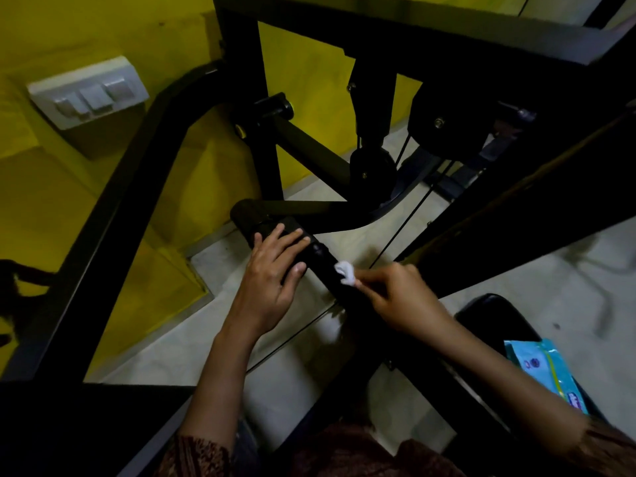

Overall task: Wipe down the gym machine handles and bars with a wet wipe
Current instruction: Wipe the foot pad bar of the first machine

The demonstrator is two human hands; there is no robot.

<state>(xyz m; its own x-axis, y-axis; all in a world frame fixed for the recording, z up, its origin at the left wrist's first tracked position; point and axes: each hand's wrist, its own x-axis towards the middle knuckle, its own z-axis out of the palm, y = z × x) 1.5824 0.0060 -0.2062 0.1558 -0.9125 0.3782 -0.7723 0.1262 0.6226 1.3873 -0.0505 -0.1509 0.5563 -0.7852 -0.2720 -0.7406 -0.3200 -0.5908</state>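
Right hand (395,297) pinches wet wipe (345,271) against handle (249,215) | left hand (275,270) spread on handle | wipe pack (537,370) on seat (488,311), contents hidden

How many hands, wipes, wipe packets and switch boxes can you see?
hands: 2, the left hand and the right hand
wet wipe: 1
wipe packet: 1
switch box: 1
total: 5

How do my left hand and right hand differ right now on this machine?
Left hand lies with fingers spread over the black handle; right hand has fingers curled. Left hand holds no cloth; right hand pinches the white wet wipe against it. Both are bare and work at the same handle.
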